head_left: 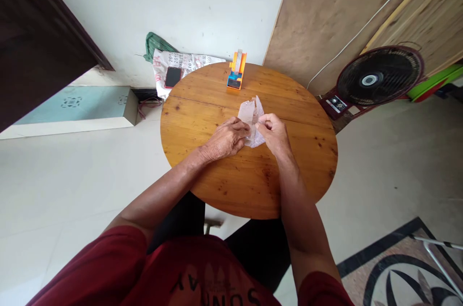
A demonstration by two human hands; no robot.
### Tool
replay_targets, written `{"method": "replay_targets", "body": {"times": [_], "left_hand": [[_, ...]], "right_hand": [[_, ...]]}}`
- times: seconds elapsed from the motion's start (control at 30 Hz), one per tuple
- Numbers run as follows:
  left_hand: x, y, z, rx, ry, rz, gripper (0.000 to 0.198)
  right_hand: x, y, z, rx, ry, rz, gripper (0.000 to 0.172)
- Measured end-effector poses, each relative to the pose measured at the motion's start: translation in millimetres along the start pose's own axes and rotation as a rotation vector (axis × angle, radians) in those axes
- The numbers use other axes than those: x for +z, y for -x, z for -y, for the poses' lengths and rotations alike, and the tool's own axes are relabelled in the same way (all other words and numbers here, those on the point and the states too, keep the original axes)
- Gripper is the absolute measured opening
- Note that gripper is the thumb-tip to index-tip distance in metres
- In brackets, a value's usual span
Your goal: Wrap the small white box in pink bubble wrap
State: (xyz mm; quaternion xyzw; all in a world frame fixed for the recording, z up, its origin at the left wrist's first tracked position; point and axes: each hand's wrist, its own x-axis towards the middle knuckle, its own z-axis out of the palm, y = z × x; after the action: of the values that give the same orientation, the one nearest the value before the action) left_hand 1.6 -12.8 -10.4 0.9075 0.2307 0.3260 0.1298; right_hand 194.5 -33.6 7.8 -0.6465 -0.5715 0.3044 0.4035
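A small crumpled clear plastic bag (250,113) lies near the middle of a round wooden table (217,175). My left hand (227,138) rests on the table with its fingers curled onto the bag's left edge. My right hand (273,131) pinches the bag's right edge between thumb and fingers. Both hands meet over the bag's near part and hide it. An orange and blue tape dispenser (236,72) stands at the table's far edge, apart from both hands.
A printed white sack (188,62) with a dark phone (172,76) on it lies against the wall behind the table, beside a green cloth (155,44). A floor fan (378,78) stands at the right. A patterned rug (398,267) is at the lower right.
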Motion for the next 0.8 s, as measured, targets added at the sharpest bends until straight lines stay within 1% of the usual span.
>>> {"method": "replay_targets", "body": {"times": [0.17,0.27,0.4,0.63,0.8], "left_hand": [[0.4,0.1,0.1,0.009,0.026,-0.001,0.033],[1.9,0.8,1.0,0.009,0.042,-0.002,0.034],[4.2,1.9,1.4,-0.037,0.034,-0.002,0.036],[5.6,1.7,3.7,-0.09,0.07,-0.02,0.025],[7.0,2.5,7.4,-0.061,0.101,-0.06,0.018]], "right_hand": [[7.4,1.8,4.2,-0.028,-0.031,-0.021,0.036],[8.0,4.4,9.2,0.015,-0.065,0.019,0.045],[3.1,9.1,17.6,0.073,-0.147,0.094,0.056],[-9.9,11.4,20.4,0.039,-0.17,0.257,0.056],[-13.1,11.2,16.9,-0.025,-0.184,0.351,0.055]]}}
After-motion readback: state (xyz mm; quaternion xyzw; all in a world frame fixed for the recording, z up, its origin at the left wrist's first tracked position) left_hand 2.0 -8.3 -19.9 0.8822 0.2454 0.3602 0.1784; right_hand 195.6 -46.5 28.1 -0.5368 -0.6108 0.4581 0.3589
